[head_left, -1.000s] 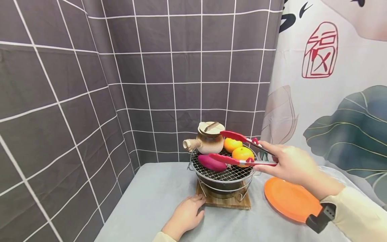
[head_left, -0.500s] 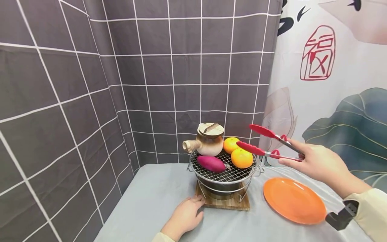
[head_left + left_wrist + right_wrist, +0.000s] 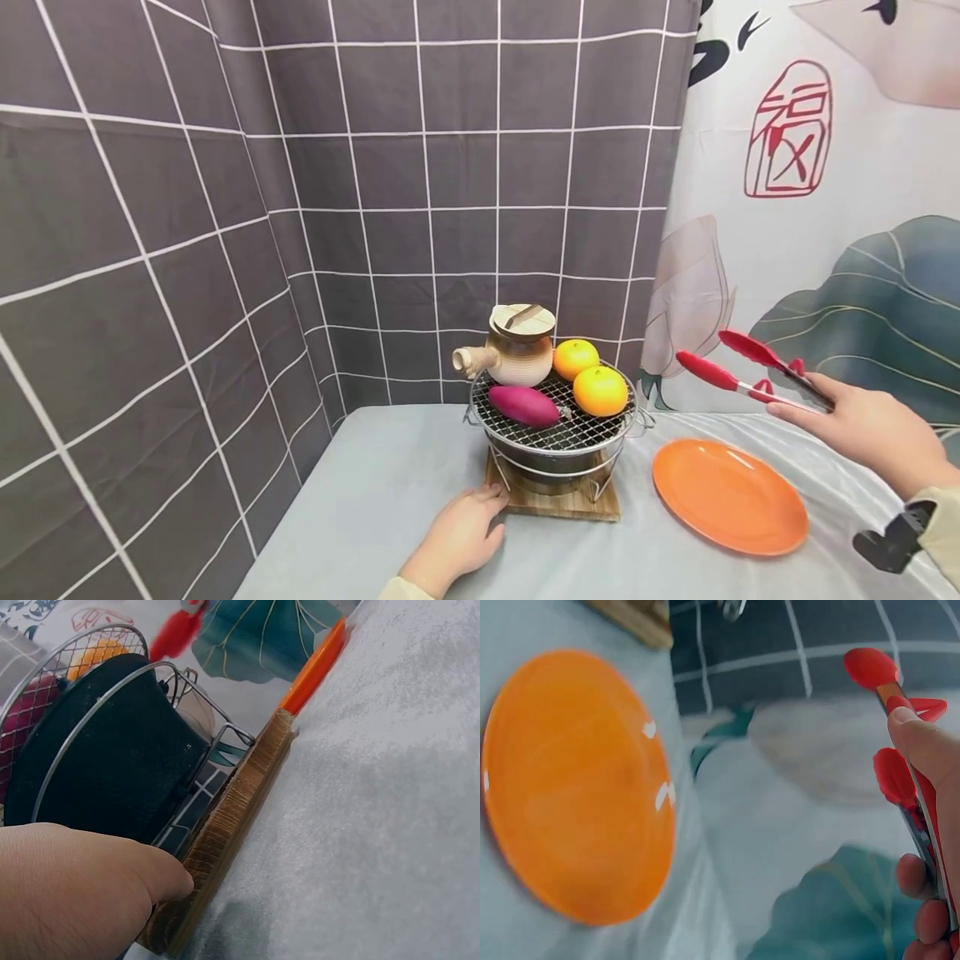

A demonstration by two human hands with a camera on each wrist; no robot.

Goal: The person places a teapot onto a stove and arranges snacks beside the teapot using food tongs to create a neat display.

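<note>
My right hand point(image 3: 873, 429) grips a pair of red-tipped tongs point(image 3: 707, 370) at the right, above and behind the orange plate. Between the spread tips of the tongs there is nothing. My left hand point(image 3: 459, 533) rests at the front left corner of a wooden board point(image 3: 558, 502), fingertips on it; the left wrist view shows a digit against the board's edge. On the board stands a round grill with a wire rack point(image 3: 592, 432). The rack carries a purple sweet potato point(image 3: 523, 406), two mandarins point(image 3: 601, 391) point(image 3: 575, 359) and a clay teapot point(image 3: 519, 367) with a wooden lid.
An orange plate point(image 3: 729, 497) lies on the grey tablecloth point(image 3: 360, 500), right of the grill. A dark curtain with a white grid point(image 3: 457, 175) hangs behind and to the left. At the right hangs a printed white cloth point(image 3: 705, 167).
My right hand has drawn the tongs away from over the rack to the right, past the mandarins. The food and teapot stay on the rack. My left hand keeps its place at the board.
</note>
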